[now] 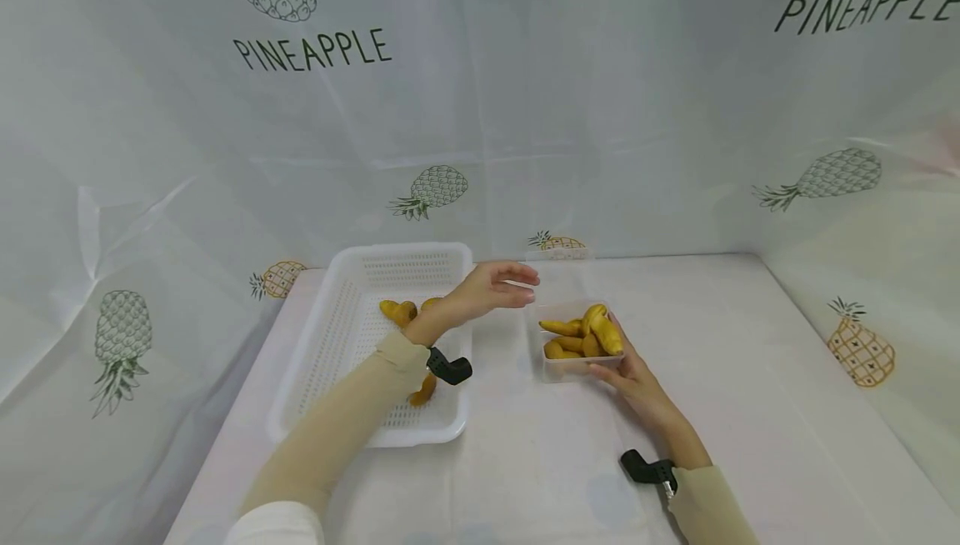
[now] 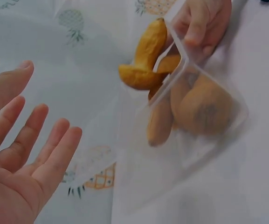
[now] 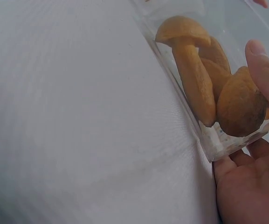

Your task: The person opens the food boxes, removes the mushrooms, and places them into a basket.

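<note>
My right hand grips a clear plastic box at its right side, with the thumb near the rim. Several yellow-brown mushrooms fill the box, and one mushroom pokes above its rim in the left wrist view. To the left of the box, my left hand hovers with its fingers loosely extended and nothing in them. In the left wrist view the fingers of that hand are apart from the box. Under the left forearm stands a white perforated basket, partly hidden by the sleeve.
A few mushrooms lie in the basket toward its right side, and another mushroom piece lies near its front. A transparent flap shows faintly behind the box. A pineapple-print sheet hangs behind the white table.
</note>
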Tool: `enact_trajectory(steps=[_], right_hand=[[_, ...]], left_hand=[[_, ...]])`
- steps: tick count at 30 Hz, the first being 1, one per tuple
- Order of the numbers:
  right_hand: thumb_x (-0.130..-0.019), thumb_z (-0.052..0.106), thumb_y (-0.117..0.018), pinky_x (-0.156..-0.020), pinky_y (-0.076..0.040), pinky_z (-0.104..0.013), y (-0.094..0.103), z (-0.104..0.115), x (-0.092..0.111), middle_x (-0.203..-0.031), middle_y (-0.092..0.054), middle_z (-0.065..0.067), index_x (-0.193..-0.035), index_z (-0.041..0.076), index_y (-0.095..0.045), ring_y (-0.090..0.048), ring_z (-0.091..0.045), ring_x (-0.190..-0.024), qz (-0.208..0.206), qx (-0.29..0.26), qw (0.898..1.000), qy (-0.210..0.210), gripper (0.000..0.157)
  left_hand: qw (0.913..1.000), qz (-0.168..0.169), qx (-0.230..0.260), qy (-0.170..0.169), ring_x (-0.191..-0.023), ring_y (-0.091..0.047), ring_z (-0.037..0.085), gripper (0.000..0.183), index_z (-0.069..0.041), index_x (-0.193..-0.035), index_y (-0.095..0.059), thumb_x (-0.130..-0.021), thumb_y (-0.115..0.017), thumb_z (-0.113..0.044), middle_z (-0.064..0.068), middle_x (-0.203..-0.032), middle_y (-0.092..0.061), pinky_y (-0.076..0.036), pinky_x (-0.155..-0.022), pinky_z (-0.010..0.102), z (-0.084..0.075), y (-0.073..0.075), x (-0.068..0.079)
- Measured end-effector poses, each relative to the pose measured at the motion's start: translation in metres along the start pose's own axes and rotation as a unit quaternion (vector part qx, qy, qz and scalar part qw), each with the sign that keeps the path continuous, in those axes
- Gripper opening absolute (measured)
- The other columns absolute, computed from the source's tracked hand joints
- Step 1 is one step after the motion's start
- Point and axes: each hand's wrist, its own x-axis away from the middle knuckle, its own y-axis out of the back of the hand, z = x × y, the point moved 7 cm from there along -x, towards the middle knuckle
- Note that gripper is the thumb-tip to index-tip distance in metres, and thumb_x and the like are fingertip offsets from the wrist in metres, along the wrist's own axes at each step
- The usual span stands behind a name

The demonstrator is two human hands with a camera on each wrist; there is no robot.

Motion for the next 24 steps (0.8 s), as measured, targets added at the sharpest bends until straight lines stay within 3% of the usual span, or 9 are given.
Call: enact_trajectory(steps=[4, 10, 13, 15, 17, 19, 22, 24], right_hand=[[-0.099, 0.009, -0.062, -0.102, -0.024, -0.004, 0.0, 0.0, -0.001, -0.166, 0.005, -0.011, -0.162, 0.026, 0.0, 0.004, -0.038, -0.149, 0.0, -0.002, 1.0, 0.006, 0.09], [-0.099, 0.01, -0.062, -0.106, -0.026, -0.01, 0.0, -0.001, 0.0, -0.167, 0.004, -0.009, -0.162, 0.028, -0.001, 0.002, -0.035, -0.15, -0.001, -0.008, 1.0, 0.003, 0.089], [-0.1, 0.01, -0.062, -0.116, -0.022, -0.025, 0.0, -0.002, 0.0, -0.167, 0.003, -0.007, -0.162, 0.027, -0.001, 0.003, -0.034, -0.15, -0.001, -0.007, 1.0, -0.001, 0.089], [-0.1, 0.01, -0.062, -0.12, -0.013, -0.044, 0.0, -0.003, 0.0, -0.167, 0.003, -0.006, -0.162, 0.027, -0.002, 0.004, -0.033, -0.15, -0.003, -0.004, 1.0, -0.003, 0.089], [-0.1, 0.009, -0.062, -0.116, -0.003, -0.061, 0.0, -0.003, 0.0, -0.167, 0.004, -0.005, -0.162, 0.028, -0.002, 0.006, -0.032, -0.15, -0.004, -0.003, 1.0, -0.005, 0.089], [-0.099, 0.009, -0.062, -0.114, -0.001, -0.066, 0.001, -0.002, 0.001, -0.167, 0.004, -0.007, -0.162, 0.027, -0.002, 0.007, -0.034, -0.15, -0.005, -0.002, 1.0, -0.003, 0.089], [-0.099, 0.008, -0.062, -0.116, -0.005, -0.061, 0.001, -0.001, 0.001, -0.167, 0.003, -0.006, -0.162, 0.028, -0.002, 0.006, -0.034, -0.15, -0.004, -0.006, 1.0, 0.0, 0.089], [-0.099, 0.007, -0.062, -0.12, -0.012, -0.043, 0.001, -0.001, 0.001, -0.167, 0.003, -0.006, -0.162, 0.028, -0.002, 0.004, -0.033, -0.15, -0.003, -0.008, 1.0, 0.003, 0.089]], left_hand=[[0.9995, 0.016, -0.026, -0.01, -0.112, -0.065, 0.022, 0.043, 0.006, -0.133, -0.055, -0.093, -0.07, -0.004, 0.015, -0.129, -0.062, -0.054, -0.094, 0.032, 0.005, -0.018, -0.015], [0.9987, 0.016, -0.048, 0.01, -0.112, -0.065, 0.019, 0.042, 0.003, -0.131, -0.059, -0.092, -0.073, -0.007, 0.013, -0.128, -0.064, -0.053, -0.093, 0.027, 0.014, -0.046, -0.027], [0.9987, 0.002, -0.05, 0.014, -0.114, -0.064, 0.025, 0.042, 0.001, -0.13, -0.06, -0.091, -0.074, -0.007, 0.012, -0.128, -0.064, -0.054, -0.091, 0.026, 0.018, -0.055, -0.032], [0.9987, -0.008, -0.047, 0.018, -0.117, -0.063, 0.031, 0.043, 0.002, -0.131, -0.06, -0.091, -0.074, -0.007, 0.013, -0.129, -0.063, -0.054, -0.091, 0.026, 0.02, -0.06, -0.035], [0.9985, -0.018, -0.046, 0.022, -0.119, -0.06, 0.036, 0.044, 0.001, -0.131, -0.06, -0.091, -0.074, -0.008, 0.013, -0.129, -0.063, -0.054, -0.09, 0.025, 0.022, -0.065, -0.037], [0.9985, -0.025, -0.043, 0.026, -0.12, -0.059, 0.039, 0.045, 0.002, -0.132, -0.06, -0.091, -0.074, -0.008, 0.014, -0.13, -0.063, -0.054, -0.09, 0.026, 0.023, -0.069, -0.039], [0.9981, -0.028, -0.046, 0.03, -0.12, -0.059, 0.038, 0.045, 0.001, -0.132, -0.06, -0.091, -0.074, -0.009, 0.014, -0.132, -0.062, -0.055, -0.089, 0.026, 0.026, -0.075, -0.041], [0.9976, -0.025, -0.055, 0.034, -0.12, -0.06, 0.034, 0.047, 0.0, -0.134, -0.059, -0.091, -0.075, -0.012, 0.013, -0.134, -0.061, -0.055, -0.089, 0.025, 0.028, -0.08, -0.043]])
